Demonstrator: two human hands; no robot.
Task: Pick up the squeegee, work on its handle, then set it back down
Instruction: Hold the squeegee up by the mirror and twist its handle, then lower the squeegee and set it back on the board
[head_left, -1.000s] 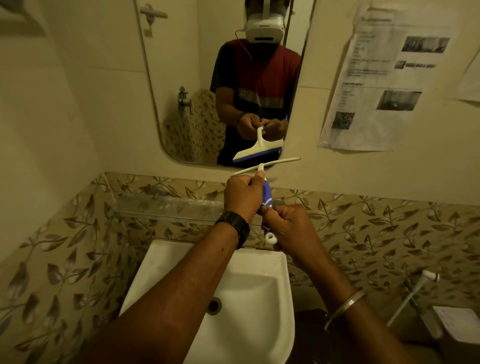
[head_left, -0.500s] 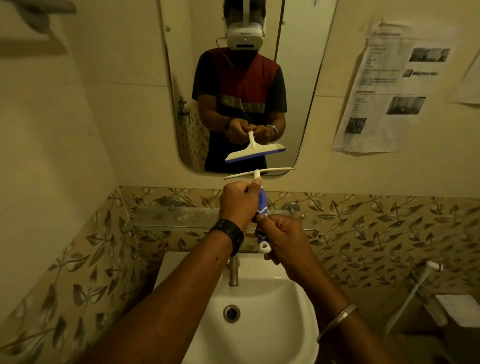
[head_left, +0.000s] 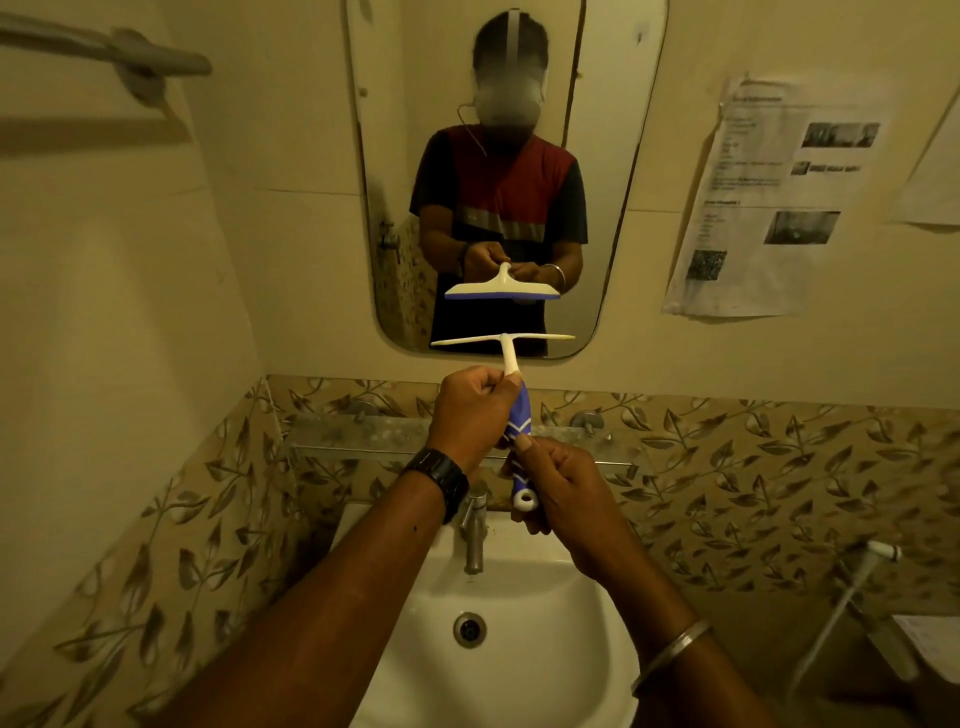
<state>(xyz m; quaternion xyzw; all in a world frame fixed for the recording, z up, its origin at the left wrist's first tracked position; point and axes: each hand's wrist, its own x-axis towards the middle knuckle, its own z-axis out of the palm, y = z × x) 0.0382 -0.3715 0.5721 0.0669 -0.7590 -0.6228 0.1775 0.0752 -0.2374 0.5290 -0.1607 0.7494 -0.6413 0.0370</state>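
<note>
I hold a small squeegee (head_left: 518, 415) upright above the sink, its cream blade bar level near the bottom of the mirror. Its handle is blue with white lines and ends in a white ring. My left hand (head_left: 470, 415) grips the top of the handle where the cream neck begins. My right hand (head_left: 558, 480) is closed round the lower end of the handle, thumb pressed on the blue grip. The mirror (head_left: 613, 156) repeats the squeegee and both hands.
A white sink (head_left: 587, 613) with a steel tap (head_left: 474, 530) lies right below my hands. A glass shelf (head_left: 363, 431) runs along the leaf-patterned tiles. A towel bar (head_left: 104, 52) is top left, paper notices (head_left: 769, 197) hang right, a spray hose (head_left: 852, 587) lower right.
The view has shifted so the sink, tap and mirror sit more centred. The squeegee bar has levelled out from a tilt. Both hands keep their grip on the handle.
</note>
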